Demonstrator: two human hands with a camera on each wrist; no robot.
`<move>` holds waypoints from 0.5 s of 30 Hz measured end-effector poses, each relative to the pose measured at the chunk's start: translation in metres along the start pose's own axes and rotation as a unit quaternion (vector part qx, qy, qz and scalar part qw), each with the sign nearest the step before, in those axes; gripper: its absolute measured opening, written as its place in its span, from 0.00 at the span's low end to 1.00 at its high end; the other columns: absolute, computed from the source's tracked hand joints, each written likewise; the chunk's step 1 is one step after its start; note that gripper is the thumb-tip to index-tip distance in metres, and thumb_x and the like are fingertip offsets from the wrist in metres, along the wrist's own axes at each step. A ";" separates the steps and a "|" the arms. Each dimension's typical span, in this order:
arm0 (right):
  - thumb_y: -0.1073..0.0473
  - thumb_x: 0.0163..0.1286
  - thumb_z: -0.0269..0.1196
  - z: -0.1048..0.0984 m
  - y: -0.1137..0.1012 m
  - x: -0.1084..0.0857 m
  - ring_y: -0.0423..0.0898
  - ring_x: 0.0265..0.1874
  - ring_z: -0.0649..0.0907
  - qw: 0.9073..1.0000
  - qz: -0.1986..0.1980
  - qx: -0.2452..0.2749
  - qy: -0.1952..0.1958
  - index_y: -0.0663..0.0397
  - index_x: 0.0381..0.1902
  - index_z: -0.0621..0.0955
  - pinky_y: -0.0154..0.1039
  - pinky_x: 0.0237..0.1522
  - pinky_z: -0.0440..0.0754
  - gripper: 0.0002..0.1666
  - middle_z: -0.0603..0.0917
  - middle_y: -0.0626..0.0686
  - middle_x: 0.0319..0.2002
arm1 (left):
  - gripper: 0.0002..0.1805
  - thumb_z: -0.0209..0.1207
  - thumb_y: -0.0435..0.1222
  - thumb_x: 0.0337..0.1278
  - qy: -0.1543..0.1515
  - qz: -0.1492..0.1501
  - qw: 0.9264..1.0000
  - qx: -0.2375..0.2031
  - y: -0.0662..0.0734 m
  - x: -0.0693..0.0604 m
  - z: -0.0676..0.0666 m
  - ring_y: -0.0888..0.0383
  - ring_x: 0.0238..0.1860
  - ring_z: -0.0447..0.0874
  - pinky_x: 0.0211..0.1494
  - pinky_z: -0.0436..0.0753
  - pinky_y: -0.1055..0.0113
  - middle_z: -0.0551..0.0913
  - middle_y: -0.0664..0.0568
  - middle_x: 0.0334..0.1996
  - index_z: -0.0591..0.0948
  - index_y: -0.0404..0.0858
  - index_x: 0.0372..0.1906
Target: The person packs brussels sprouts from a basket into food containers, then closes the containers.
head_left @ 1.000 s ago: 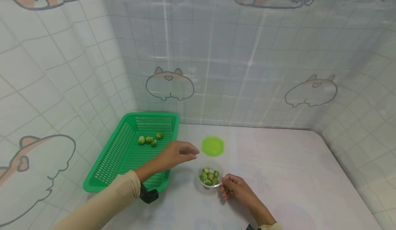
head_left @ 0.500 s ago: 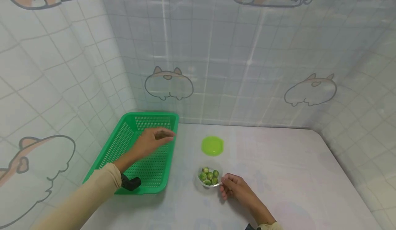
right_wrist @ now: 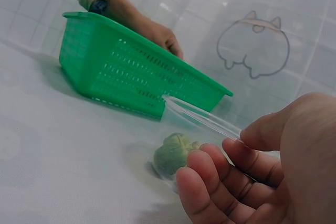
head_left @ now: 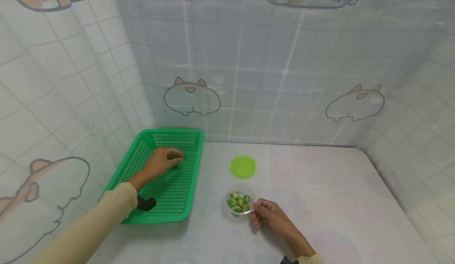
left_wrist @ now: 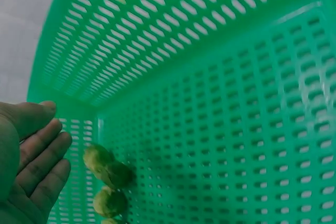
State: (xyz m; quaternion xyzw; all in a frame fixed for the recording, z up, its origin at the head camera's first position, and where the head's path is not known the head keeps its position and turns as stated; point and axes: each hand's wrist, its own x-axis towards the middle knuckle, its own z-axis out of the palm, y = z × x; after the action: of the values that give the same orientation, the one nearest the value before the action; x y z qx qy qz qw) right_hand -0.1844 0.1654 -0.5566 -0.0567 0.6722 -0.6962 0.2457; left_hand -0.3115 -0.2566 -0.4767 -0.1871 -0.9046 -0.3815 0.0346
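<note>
In the head view my left hand point(head_left: 161, 163) reaches into the green basket point(head_left: 190, 201), hiding the brussels sprouts there. The left wrist view shows its fingers point(left_wrist: 44, 166) relaxed and holding nothing, beside several brussels sprouts point(left_wrist: 110, 202) on the basket floor. My right hand point(head_left: 271, 214) pinches the rim of a small clear bowl point(head_left: 239, 214) between thumb and forefinger. Several brussels sprouts point(head_left: 240, 201) lie in that bowl. From the right wrist view, the bowl point(right_wrist: 202, 121) stands on the table with my right thumb on its rim.
A bright green round piece point(head_left: 243, 167) lies on the table point(head_left: 320, 193) behind the clear bowl. Patterned sheeting point(head_left: 266, 78) rises behind the table and on both sides. The basket's raised rim stands between my left hand and the bowl.
My left hand has moved left from near the clear bowl and gone down into the basket. My right hand stays at the bowl's rim.
</note>
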 end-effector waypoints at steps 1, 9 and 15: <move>0.53 0.79 0.55 0.000 -0.001 0.001 0.43 0.29 0.81 1.000 0.000 0.001 0.000 0.62 0.40 0.77 0.37 0.33 0.85 0.16 0.82 0.51 0.32 | 0.12 0.64 0.37 0.67 -0.004 -0.004 1.000 0.002 -0.003 0.002 -0.001 0.47 0.52 0.86 0.50 0.87 0.53 0.87 0.44 0.51 0.86 0.41 0.52; 0.53 0.79 0.55 -0.009 -0.004 0.007 0.43 0.28 0.81 1.000 0.006 0.006 -0.002 0.62 0.40 0.77 0.38 0.33 0.85 0.16 0.82 0.51 0.32 | 0.17 0.66 0.32 0.64 -0.010 -0.013 0.998 0.059 -0.017 0.008 0.003 0.41 0.51 0.86 0.49 0.86 0.48 0.86 0.38 0.52 0.83 0.31 0.55; 0.52 0.79 0.56 -0.017 -0.006 0.010 0.43 0.28 0.82 1.000 0.011 0.003 -0.007 0.62 0.40 0.77 0.38 0.33 0.85 0.16 0.82 0.51 0.32 | 0.19 0.67 0.33 0.63 -0.017 -0.021 0.995 0.098 -0.026 0.009 0.008 0.39 0.51 0.85 0.49 0.86 0.46 0.85 0.36 0.52 0.82 0.30 0.57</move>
State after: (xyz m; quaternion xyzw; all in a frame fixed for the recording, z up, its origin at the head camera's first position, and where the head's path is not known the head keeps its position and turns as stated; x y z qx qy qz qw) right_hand -0.2016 0.1771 -0.5546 -0.0532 0.6687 -0.6954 0.2578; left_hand -0.3281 -0.2646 -0.4982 -0.1703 -0.9417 -0.2886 0.0299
